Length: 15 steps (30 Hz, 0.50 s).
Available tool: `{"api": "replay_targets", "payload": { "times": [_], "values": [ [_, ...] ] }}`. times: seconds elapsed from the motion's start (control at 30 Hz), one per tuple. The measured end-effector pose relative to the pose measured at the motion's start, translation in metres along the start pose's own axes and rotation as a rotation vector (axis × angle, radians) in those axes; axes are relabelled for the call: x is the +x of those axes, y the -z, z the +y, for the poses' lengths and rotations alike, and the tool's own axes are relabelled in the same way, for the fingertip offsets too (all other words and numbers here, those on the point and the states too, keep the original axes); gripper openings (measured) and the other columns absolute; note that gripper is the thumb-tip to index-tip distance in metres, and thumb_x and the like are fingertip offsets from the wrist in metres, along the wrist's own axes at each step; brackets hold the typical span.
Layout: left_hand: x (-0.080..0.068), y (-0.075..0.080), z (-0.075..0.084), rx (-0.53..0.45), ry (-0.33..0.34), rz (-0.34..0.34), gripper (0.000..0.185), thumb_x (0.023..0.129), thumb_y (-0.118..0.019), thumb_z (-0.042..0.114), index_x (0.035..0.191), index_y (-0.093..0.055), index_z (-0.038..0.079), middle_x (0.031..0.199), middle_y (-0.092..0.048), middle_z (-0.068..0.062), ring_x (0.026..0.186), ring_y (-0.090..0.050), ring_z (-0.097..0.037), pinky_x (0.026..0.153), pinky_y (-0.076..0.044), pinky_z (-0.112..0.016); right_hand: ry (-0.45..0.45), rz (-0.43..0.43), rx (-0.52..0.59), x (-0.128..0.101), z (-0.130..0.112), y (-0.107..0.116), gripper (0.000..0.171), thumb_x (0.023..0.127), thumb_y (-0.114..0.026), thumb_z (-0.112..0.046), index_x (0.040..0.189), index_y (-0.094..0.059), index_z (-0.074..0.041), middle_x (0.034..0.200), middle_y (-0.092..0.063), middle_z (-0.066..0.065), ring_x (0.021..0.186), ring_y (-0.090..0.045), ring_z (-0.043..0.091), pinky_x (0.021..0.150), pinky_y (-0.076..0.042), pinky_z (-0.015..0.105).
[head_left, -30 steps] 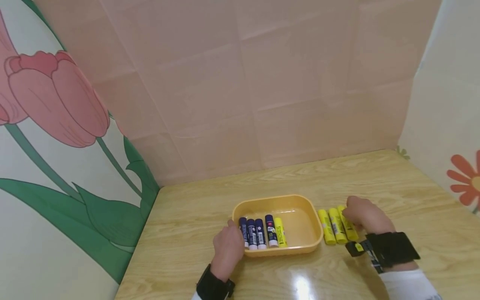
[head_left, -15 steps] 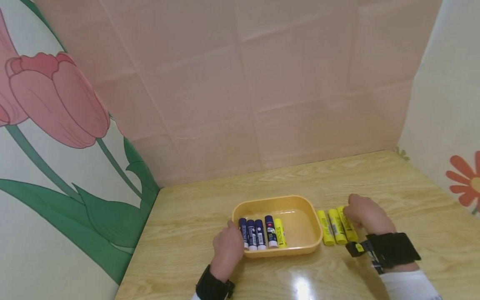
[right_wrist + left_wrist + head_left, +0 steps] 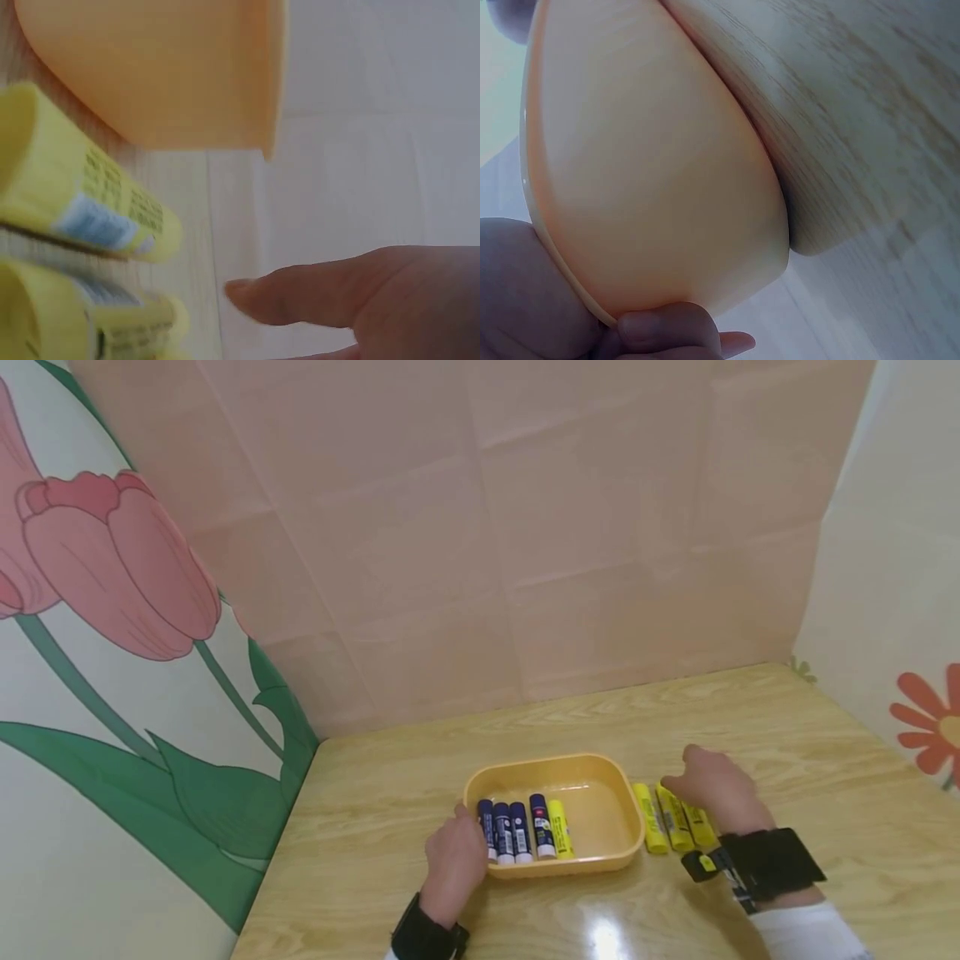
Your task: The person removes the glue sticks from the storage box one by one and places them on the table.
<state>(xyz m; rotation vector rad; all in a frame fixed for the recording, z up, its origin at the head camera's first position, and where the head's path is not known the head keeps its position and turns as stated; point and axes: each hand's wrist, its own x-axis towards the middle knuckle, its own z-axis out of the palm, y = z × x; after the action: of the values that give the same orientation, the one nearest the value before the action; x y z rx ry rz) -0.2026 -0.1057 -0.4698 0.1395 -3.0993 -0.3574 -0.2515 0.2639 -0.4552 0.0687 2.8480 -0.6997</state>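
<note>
My left hand (image 3: pixel 456 853) grips the left end of a shallow yellow-orange plastic tray (image 3: pixel 602 822). In the left wrist view, its thumb and fingers pinch the rim of the tray wall (image 3: pixel 660 165). Several dark blue glue sticks (image 3: pixel 541 827) and one yellow glue stick (image 3: pixel 560 830) lie side by side in the tray's left half. To the right of the tray, three yellow glue sticks (image 3: pixel 650 818) lie in a row on the table. Over the far ends of the row is my right hand (image 3: pixel 716 787), thumb extended and holding nothing; two sticks (image 3: pixel 97 187) show beside it in the right wrist view.
The wood-grain table (image 3: pixel 390 793) runs back to a wall covered in pinkish paper (image 3: pixel 487 568). White side panels with a painted tulip (image 3: pixel 120 560) and a red flower (image 3: pixel 933 718) border it left and right. Both wrists wear black straps.
My right hand has shifted left, from the rightmost yellow glue stick toward the middle one. The left hand keeps its hold on the tray, and the glue sticks inside lie as before.
</note>
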Motion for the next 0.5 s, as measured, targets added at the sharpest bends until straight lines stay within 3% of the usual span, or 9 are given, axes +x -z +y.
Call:
{"api": "replay_targets", "payload": {
  "times": [0.1,0.23,0.5],
  "values": [
    [0.000,0.000,0.000,0.003,0.003,-0.001,0.037,0.102,-0.053,0.022,0.125,-0.054,-0.007,0.079,-0.061,-0.014,0.066,-0.060,-0.024,0.060,-0.051,-0.041,-0.020,0.066,-0.041,-0.009,-0.028,-0.002,0.062,0.093,-0.065,-0.032,0.123,-0.046,0.020,0.113,-0.056,0.041,0.098,-0.059,0.054,0.077,-0.050,0.061],
    [0.000,0.000,0.001,0.003,0.009,-0.004,0.040,0.102,-0.053,0.022,0.128,-0.053,-0.008,0.081,-0.062,-0.015,0.067,-0.061,-0.025,0.062,-0.052,-0.042,0.026,0.081,-0.025,-0.009,-0.036,-0.005,0.063,0.091,-0.066,-0.033,0.125,-0.048,0.016,0.114,-0.058,0.039,0.099,-0.060,0.051,0.074,-0.051,0.059],
    [0.000,0.000,0.000,-0.021,0.015,-0.031,0.044,0.103,-0.052,0.022,0.134,-0.050,-0.009,0.081,-0.061,-0.014,0.064,-0.055,-0.021,0.060,-0.050,-0.039,-0.002,0.066,-0.017,-0.005,-0.041,-0.018,0.062,0.087,-0.072,-0.031,0.123,-0.050,0.015,0.112,-0.060,0.037,0.089,-0.063,0.043,0.070,-0.052,0.057]
  ]
}}
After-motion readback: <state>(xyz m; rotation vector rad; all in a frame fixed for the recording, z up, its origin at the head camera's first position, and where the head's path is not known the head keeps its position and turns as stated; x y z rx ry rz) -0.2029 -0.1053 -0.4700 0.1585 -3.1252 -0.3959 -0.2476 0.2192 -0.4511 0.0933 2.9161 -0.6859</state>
